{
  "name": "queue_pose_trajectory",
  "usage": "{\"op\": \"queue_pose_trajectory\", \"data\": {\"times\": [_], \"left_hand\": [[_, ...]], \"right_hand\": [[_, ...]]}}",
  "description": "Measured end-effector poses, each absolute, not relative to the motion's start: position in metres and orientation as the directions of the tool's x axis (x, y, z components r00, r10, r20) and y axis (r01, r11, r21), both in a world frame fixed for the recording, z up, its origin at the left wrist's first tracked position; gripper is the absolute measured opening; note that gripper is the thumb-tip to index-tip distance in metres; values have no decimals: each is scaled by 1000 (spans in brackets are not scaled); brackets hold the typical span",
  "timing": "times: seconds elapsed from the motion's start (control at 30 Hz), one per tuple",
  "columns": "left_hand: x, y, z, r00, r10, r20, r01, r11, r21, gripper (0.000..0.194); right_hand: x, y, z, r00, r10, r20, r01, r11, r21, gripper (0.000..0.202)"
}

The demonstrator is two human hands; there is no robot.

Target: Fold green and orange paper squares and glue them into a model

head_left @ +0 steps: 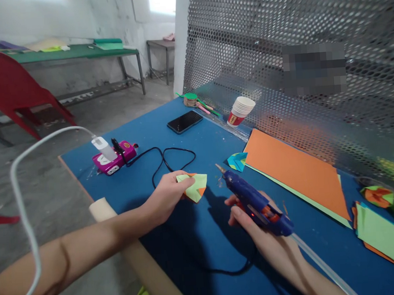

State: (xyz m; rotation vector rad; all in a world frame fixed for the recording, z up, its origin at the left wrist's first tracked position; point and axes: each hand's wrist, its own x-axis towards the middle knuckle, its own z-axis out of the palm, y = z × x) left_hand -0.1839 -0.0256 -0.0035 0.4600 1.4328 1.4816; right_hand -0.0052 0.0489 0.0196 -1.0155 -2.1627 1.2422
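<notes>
Between the thumb and fingers of my left hand (169,195) is a small folded paper piece (197,188), pale green with orange patches. My right hand (253,226) grips a blue glue gun (249,195) by its handle, its trigger side partly hidden by my fingers. The nozzle points up and left, apart from the folded paper. A red light glows on the gun's body, and a long clear glue stick (323,264) sticks out of its rear. Just beyond the nozzle, a blue folded paper piece (237,161) lies on the blue table (142,133).
Orange sheets (296,167) lie at the right, with green sheets (388,237) nearer me. Stacked paper cups (241,110) and a phone (185,122) sit farther back. A magenta power strip (115,157) feeds a black cord (156,150). Perforated metal (236,37) borders the far side.
</notes>
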Motion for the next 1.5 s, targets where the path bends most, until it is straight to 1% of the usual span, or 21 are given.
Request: {"op": "queue_pose_trajectory", "data": {"times": [0.1, 0.23, 0.37, 0.47, 0.7, 0.87, 1.07, 1.5], "left_hand": [[-184, -26, -5, -441, 832, -337, -363, 179, 915, 13], [-185, -26, -5, -412, 848, -334, -401, 160, 902, 12], [-184, -26, -4, -393, 859, -329, -410, 156, 899, 17], [-183, -26, -1, -399, 851, -341, -411, 167, 896, 17], [-180, -26, 3, -406, 843, -353, -392, 188, 900, 14], [-180, -25, 4, -399, 845, -357, -364, 212, 907, 20], [-179, -25, 4, -398, 847, -351, -344, 217, 913, 12], [-176, -25, 10, -375, 846, -379, -359, 244, 901, 11]], "right_hand": [[-4, 47, 18, -673, 739, 32, 410, 408, -816, 19], [-5, 46, 16, -725, 687, 51, 414, 493, -765, 15], [-4, 47, 11, -764, 644, 29, 415, 527, -742, 15], [-3, 49, 8, -791, 611, 8, 408, 538, -738, 13], [-6, 51, 8, -782, 623, 0, 432, 542, -720, 13], [-6, 52, 5, -784, 620, 28, 426, 571, -702, 11], [-5, 53, 1, -787, 614, 65, 411, 600, -686, 12], [-6, 52, 2, -793, 599, 112, 384, 634, -671, 9]]}}
